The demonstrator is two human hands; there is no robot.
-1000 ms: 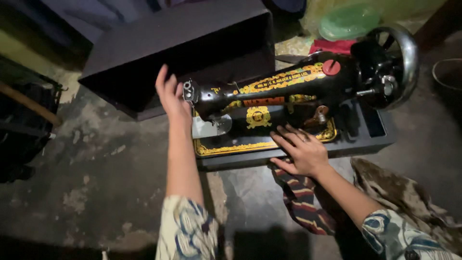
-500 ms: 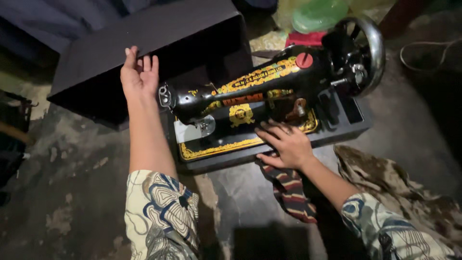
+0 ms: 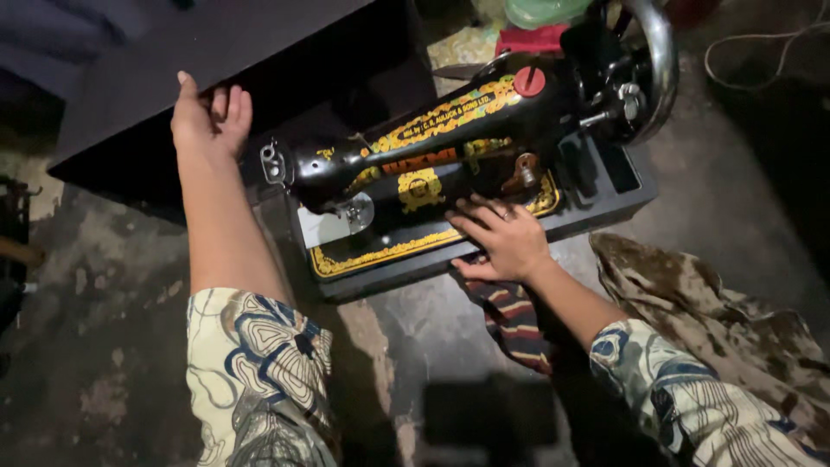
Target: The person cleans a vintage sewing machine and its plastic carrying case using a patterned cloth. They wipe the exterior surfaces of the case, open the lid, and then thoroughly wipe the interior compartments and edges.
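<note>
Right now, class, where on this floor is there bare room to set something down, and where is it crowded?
Bare concrete floor lies left of the left hand and its arm, below the dark case. A smaller patch sits between the arms. It is crowded around the sewing machine, where the right hand rests, and at the striped cloth and mottled cloth.

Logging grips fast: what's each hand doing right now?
Left hand: open, on the dark case.
Right hand: open, flat on the sewing machine.
</note>
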